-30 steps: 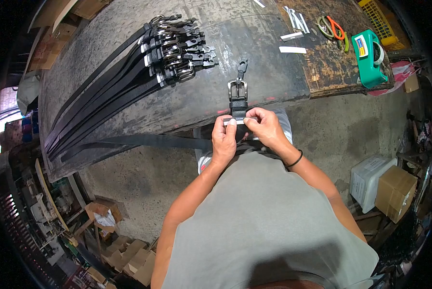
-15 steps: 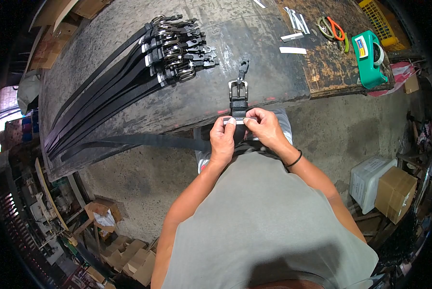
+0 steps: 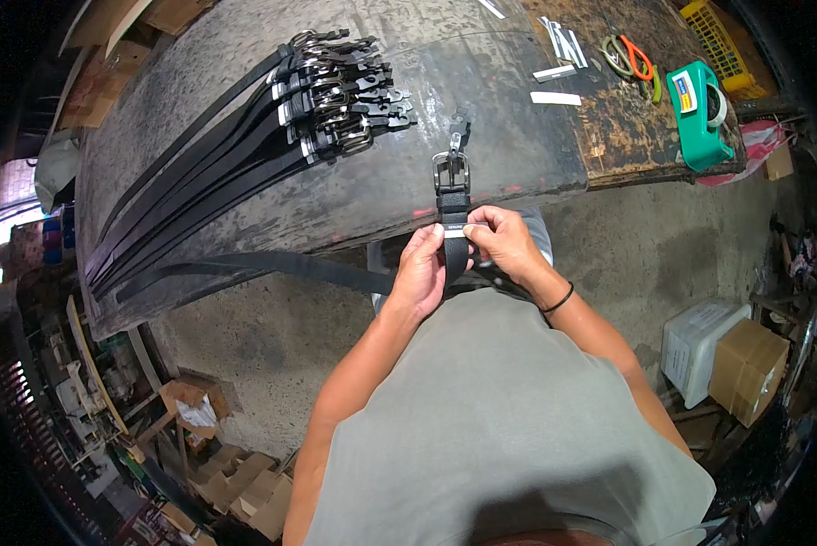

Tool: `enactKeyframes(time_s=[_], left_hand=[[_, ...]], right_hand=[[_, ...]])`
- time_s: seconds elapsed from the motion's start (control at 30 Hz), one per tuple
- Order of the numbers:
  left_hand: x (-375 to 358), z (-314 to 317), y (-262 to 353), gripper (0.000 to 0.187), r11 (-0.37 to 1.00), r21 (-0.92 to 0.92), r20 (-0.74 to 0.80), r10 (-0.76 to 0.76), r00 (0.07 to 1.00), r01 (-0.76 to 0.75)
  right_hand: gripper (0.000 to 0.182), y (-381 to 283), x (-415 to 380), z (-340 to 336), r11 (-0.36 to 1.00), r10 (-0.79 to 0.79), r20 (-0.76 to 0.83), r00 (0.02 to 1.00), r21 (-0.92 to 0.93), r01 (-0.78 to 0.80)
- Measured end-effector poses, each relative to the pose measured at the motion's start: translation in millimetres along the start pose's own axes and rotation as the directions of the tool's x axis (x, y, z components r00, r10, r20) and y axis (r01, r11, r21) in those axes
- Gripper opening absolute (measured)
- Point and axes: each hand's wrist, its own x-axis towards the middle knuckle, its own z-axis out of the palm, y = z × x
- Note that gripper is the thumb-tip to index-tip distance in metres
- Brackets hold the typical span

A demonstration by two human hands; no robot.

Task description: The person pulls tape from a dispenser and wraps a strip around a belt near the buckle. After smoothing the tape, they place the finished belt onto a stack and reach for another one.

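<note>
A black belt (image 3: 457, 259) hangs over the table's front edge, its metal buckle (image 3: 451, 173) lying on the tabletop. Across the strap, just below the buckle loops, sits a small white label strip (image 3: 454, 231) with dark print. My left hand (image 3: 417, 266) pinches the label's left end against the belt, thumb on top. At the other end, my right hand (image 3: 510, 246) is closed with thumb and fingers on the strip. Fingertips behind the strap are hidden. The belt's long tail (image 3: 308, 265) loops left onto the table.
A bundle of black belts (image 3: 208, 146) with buckles lies on the table at left. Loose white strips (image 3: 556, 98), orange-handled scissors (image 3: 639, 56) and a green tape dispenser (image 3: 698, 118) are at right. Cartons (image 3: 748, 364) stand below on the right.
The label strip now lies flatter over the belt, its printed middle exposed between my thumbs. My left hand has shifted slightly down and turned, and more strap shows below the label.
</note>
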Motion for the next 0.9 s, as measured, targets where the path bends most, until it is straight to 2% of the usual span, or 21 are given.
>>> enactKeyframes(time_s=[0.1,0.27,0.33,0.37,0.43,0.53,0.73,0.87,0.9], left_hand=[[-1.0,2.9,-1.3,0.029,1.000,0.001,-0.057,0.004,0.998,-0.004],[-0.9,6.0,-4.4,0.028,0.996,0.084,-0.107,0.050,0.993,-0.042],[-1.4,8.0,-5.7,0.027,0.972,0.216,-0.141,0.122,0.982,-0.090],[-0.4,6.7,-7.0,0.027,0.972,0.216,-0.141,0.123,0.982,-0.091],[1.9,3.9,-9.0,0.025,0.910,0.361,-0.071,0.243,0.967,-0.203],[1.0,6.9,-8.5,0.026,0.845,0.461,-0.052,0.331,0.942,-0.271],[6.9,-3.2,-17.1,0.025,0.749,0.573,-0.016,0.416,0.909,-0.332],[8.7,-4.3,-16.3,0.024,0.747,0.581,-0.011,0.405,0.914,-0.324],[6.3,1.7,-12.5,0.024,0.797,0.517,-0.031,0.382,0.923,-0.313]], right_hand=[[0.014,1.0,1.1,-1.5,0.999,0.006,0.008,1.000,-0.047,-0.005],[0.015,-0.9,-1.0,1.4,1.000,0.005,0.002,1.000,0.017,-0.005],[0.015,5.9,2.5,-1.5,1.000,-0.007,0.002,1.000,-0.001,0.007],[0.016,8.0,3.7,-2.2,1.000,-0.017,0.004,1.000,-0.020,0.017],[0.016,6.7,3.5,-1.2,0.999,-0.015,0.004,1.000,-0.028,0.015],[0.016,1.4,1.0,1.0,1.000,-0.013,0.001,1.000,-0.028,0.013],[0.016,1.9,0.6,-0.3,0.999,-0.015,-0.007,1.000,-0.036,0.015],[0.014,-5.9,-5.2,3.4,1.000,0.016,-0.001,1.000,0.017,-0.016],[0.014,-2.3,-3.2,1.6,1.000,0.015,-0.001,1.000,0.017,-0.015]])
